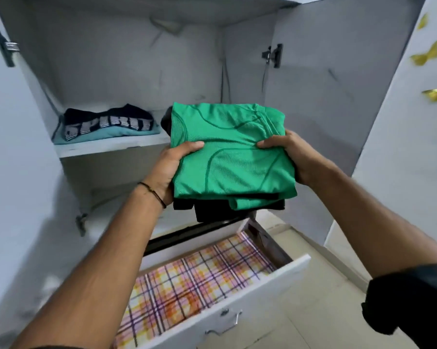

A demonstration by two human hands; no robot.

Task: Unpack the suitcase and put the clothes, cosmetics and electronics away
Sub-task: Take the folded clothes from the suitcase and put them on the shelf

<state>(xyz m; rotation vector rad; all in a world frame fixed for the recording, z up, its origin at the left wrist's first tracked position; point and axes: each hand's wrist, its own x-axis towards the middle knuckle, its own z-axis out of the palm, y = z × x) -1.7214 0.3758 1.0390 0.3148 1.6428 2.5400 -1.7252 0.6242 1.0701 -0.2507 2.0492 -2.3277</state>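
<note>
I hold a stack of folded clothes in front of an open white wardrobe: a green garment (227, 152) on top, a black garment (212, 212) beneath it. My left hand (171, 167) grips the stack's left edge, thumb on top. My right hand (288, 152) grips the right edge the same way. The stack hovers level with the wardrobe shelf (111, 146), to the right of it. On that shelf lies a folded dark garment with white lettering (109, 123) on top of a light blue one (127, 134).
Below the stack an open white drawer (237, 308) juts out, lined with orange and purple plaid paper (194, 275). The wardrobe's doors stand open at left (8, 147) and right (320, 96). Gold bow stickers (426, 56) dot the right wall. Tiled floor (313, 311) lies bottom right.
</note>
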